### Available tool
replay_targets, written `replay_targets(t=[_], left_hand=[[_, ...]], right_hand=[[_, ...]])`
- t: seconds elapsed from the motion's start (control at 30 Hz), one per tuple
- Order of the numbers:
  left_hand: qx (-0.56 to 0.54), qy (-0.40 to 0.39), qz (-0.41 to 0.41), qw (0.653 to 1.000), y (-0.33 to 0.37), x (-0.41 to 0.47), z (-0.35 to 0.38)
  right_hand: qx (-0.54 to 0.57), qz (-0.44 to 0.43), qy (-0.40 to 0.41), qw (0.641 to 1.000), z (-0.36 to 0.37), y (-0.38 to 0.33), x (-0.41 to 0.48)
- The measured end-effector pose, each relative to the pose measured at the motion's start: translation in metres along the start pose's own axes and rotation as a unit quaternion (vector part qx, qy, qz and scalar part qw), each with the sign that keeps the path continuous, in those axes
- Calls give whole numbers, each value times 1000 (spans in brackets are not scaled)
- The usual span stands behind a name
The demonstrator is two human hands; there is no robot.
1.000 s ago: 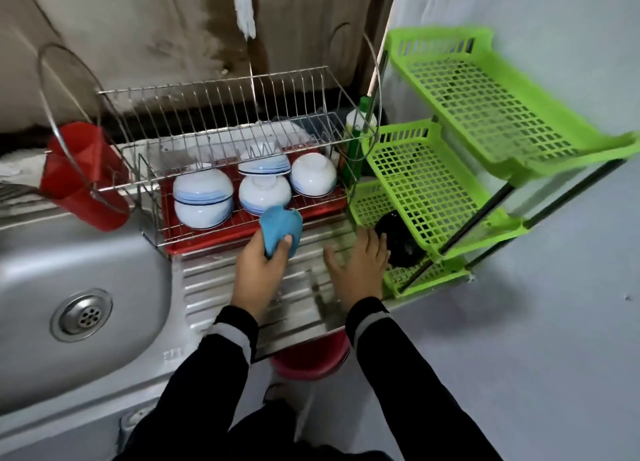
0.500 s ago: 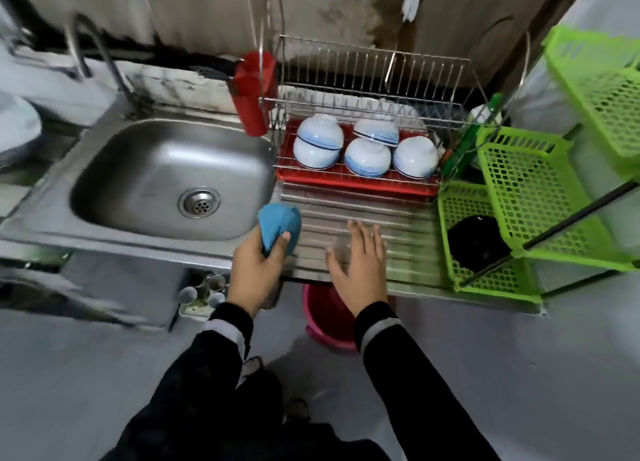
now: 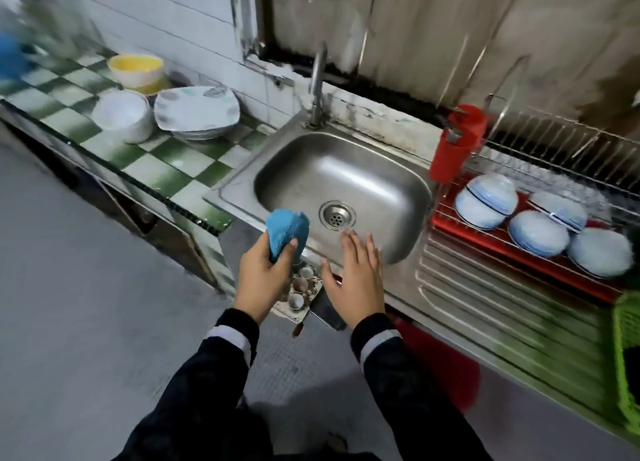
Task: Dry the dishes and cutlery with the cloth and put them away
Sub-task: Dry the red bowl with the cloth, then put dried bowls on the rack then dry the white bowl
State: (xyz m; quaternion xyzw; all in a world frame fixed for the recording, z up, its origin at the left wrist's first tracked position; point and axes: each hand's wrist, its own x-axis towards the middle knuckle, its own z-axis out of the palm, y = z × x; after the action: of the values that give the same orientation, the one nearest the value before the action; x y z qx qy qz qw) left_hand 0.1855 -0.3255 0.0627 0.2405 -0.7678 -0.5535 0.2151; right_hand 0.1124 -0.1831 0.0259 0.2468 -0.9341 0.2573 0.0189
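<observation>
A home kitchen: a steel sink (image 3: 343, 180) with a tap (image 3: 318, 83) behind it, a wire dish rack (image 3: 561, 169) of upturned bowls (image 3: 485, 201) to its right, and stacked plates (image 3: 196, 112) on the green-checked tile counter (image 3: 162, 162) to its left.

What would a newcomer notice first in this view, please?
The bright blue cloth gripped in the left hand, before the steel sink, stands out first. Then the upturned blue-and-white bowls in the dish rack at right, and stacked plates on the checkered counter at left.
</observation>
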Motion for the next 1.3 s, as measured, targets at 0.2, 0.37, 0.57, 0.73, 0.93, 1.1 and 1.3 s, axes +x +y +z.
replay_targets(t=[0.2, 0.37, 0.57, 0.73, 0.93, 1.1, 1.3], left_hand=[[6, 78, -14, 997, -47, 52, -117], [-14, 135, -35, 990, -77, 81, -196], [-12, 185, -68, 980, -111, 110, -262], [-10, 195, -92, 976, -142, 156, -297], [4, 199, -93, 976, -160, 252, -336], [-3, 190, -118, 975, -168, 326, -363], [-15, 201, -106, 974, -170, 412, -388]], right_hand=[[29, -35, -18, 999, 72, -107, 48], [39, -62, -52, 996, 118, -171, 79], [43, -103, -85, 990, 170, -238, 117], [38, -122, -103, 986, 210, -277, 165], [43, -115, -114, 986, 262, -316, 251], [59, -95, -122, 986, 294, -353, 326], [39, -79, -161, 983, 329, -389, 403]])
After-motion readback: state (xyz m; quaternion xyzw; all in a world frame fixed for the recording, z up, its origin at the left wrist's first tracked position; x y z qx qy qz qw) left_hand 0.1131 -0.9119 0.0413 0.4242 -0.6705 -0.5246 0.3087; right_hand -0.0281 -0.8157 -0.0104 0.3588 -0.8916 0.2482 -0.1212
